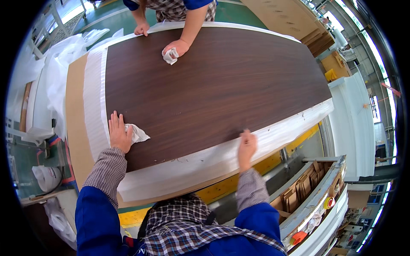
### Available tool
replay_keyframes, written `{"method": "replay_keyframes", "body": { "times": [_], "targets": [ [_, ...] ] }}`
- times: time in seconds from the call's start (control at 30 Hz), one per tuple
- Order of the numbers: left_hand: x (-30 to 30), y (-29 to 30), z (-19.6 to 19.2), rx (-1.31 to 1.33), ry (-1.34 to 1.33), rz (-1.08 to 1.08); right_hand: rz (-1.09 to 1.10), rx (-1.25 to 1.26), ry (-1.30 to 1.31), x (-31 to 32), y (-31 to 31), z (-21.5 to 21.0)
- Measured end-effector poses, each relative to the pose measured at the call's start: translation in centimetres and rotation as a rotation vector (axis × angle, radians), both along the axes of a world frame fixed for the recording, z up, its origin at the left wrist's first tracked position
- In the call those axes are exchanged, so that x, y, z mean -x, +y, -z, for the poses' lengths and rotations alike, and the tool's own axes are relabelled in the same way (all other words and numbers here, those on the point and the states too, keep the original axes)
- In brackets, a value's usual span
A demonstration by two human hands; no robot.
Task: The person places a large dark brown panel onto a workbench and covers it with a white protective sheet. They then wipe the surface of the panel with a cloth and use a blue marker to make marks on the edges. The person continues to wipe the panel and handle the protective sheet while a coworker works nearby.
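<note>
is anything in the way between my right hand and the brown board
Nothing visible: the right hand is right at the near edge of the brown board. The white cloth by the left hand lies off to the left, and the co-worker's hand is toward the far side.

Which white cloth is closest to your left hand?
The lower cloth, just beside the left hand; the other cloth is in the co-worker's hand.

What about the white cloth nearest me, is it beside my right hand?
No, that white cloth lies on the dark panel by your left hand.
</note>
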State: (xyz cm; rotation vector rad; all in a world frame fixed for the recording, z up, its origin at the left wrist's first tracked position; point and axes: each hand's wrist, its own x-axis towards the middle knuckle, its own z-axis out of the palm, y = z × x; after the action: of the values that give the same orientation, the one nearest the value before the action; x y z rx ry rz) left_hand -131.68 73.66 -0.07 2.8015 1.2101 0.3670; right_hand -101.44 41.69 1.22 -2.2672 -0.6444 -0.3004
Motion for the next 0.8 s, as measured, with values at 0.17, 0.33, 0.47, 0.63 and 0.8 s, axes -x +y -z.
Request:
{"method": "replay_keyframes", "body": {
  "times": [0.17,0.33,0.47,0.63,0.8],
  "targets": [
    [-0.1,0.1,0.7,0.015,-0.003,-0.031,-0.016,0.085,-0.199,-3.4,-1.6,1.9],
    [0.0,0.1,0.4,0.023,0.013,-0.029,-0.267,0.074,-0.335,11.2,4.6,2.7],
    [0.0,0.3,0.3,0.061,0.027,-0.034,-0.585,-0.033,0.011,20.3,8.7,2.2],
    [0.1,0.4,0.7,0.033,-0.037,-0.001,-0.401,0.06,-0.06,10.9,5.1,1.0],
    [0.3,0.5,0.8,0.035,-0.042,0.001,0.057,0.057,-0.047,0.6,-0.7,0.7]
  ]
}}
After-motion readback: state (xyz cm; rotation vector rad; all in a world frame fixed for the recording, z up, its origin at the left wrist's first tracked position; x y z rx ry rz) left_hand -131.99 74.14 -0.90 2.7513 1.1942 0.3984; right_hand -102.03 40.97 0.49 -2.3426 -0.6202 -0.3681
